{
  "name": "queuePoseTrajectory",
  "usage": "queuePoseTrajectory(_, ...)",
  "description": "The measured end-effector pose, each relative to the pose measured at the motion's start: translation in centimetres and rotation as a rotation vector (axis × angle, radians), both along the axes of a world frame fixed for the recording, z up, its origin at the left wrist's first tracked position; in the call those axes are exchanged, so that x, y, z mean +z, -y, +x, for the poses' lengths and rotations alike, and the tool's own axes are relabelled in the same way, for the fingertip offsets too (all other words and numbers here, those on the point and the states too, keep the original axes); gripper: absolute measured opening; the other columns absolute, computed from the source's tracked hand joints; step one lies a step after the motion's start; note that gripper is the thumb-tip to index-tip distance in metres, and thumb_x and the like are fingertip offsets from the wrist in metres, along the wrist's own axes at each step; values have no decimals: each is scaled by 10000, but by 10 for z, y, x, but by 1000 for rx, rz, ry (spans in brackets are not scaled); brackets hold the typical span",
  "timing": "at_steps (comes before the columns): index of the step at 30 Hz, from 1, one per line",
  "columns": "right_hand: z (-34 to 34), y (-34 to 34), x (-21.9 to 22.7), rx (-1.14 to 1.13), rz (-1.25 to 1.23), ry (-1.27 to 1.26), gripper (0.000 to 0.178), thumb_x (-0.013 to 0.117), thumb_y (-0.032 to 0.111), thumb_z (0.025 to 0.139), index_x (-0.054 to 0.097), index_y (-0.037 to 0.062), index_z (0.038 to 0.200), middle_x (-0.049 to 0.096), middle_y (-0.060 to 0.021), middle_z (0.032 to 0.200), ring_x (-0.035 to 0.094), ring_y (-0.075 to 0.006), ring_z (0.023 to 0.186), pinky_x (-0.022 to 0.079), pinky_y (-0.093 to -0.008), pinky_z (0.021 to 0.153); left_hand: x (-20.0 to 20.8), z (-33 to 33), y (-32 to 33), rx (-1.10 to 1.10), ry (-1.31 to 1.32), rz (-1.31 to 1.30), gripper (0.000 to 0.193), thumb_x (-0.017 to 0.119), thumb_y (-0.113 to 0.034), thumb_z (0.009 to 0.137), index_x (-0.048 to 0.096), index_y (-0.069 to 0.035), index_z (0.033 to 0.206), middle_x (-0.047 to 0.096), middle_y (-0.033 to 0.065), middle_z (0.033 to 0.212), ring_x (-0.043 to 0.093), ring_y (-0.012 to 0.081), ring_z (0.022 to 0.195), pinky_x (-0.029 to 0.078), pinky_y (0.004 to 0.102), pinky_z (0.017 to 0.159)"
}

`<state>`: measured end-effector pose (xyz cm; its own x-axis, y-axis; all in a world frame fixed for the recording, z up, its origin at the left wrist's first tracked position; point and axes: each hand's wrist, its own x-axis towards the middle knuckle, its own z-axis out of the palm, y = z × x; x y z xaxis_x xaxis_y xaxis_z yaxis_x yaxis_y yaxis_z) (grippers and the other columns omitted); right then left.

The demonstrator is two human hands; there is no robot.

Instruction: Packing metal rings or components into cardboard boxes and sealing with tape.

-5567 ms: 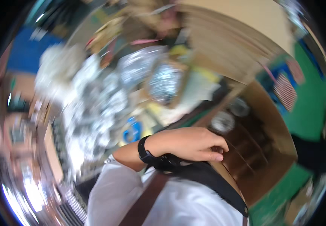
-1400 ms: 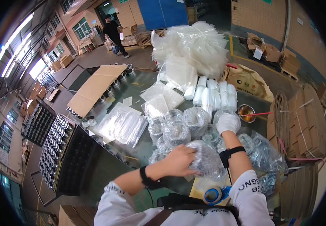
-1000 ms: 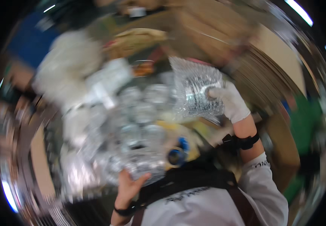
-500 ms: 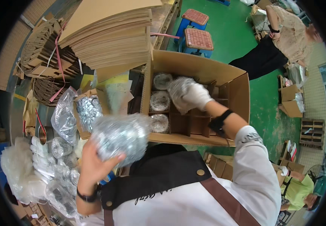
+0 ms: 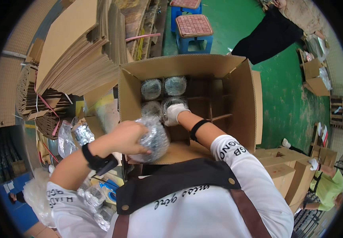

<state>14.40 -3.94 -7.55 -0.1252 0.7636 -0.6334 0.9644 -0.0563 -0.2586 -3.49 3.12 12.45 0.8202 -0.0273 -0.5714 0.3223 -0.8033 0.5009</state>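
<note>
An open cardboard carton [image 5: 187, 62] with cardboard dividers [image 5: 212, 105] stands before me. Round bubble-wrapped items fill several of its left cells, among them one in the far left corner [image 5: 151, 89] and another beside it [image 5: 175, 85]. My white-gloved right hand [image 5: 174, 114] reaches down inside, fingers closed over a bubble-wrapped item [image 5: 176, 102] in the second row. My bare left hand [image 5: 129, 137] grips another bubble-wrapped item [image 5: 155, 139] above the carton's near left corner, hiding the cells beneath. The plastic wrap hides what is inside these items.
Flat cardboard sheets [image 5: 80, 59] are stacked at the far left. Clear plastic bags and more wrapped items [image 5: 94, 194] lie at my left. Blue stools [image 5: 194, 33] stand beyond the carton; closed cartons [image 5: 282, 170] sit at right. Two other people [image 5: 328, 186] are at the right edge.
My right hand has gone lower into the carton, and a wrapped item now shows in the far row's second cell. My left hand has brought its wrapped item rightward to the carton. The view has shifted.
</note>
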Motion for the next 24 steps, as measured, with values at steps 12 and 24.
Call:
queuePoseTrajectory(12,131,117,276,-1054,1157,-1142,356,555,268,944,597,-24,1144,662,-145,1004,636,-213,927,494,-331,853,-170,61,100,-246,-21,281,265,659,-244,756,687,-17,889,665,182,931,654,337,900,532,433,739)
queuePoseTrajectory(24,62,368,280,-1749,1494,-556,122,621,17,861,660,-14,972,686,-74,938,635,-137,868,496,-273,803,-258,49,101,-383,1,174,272,553,-99,803,581,9,1051,559,234,1105,572,392,1031,480,451,894)
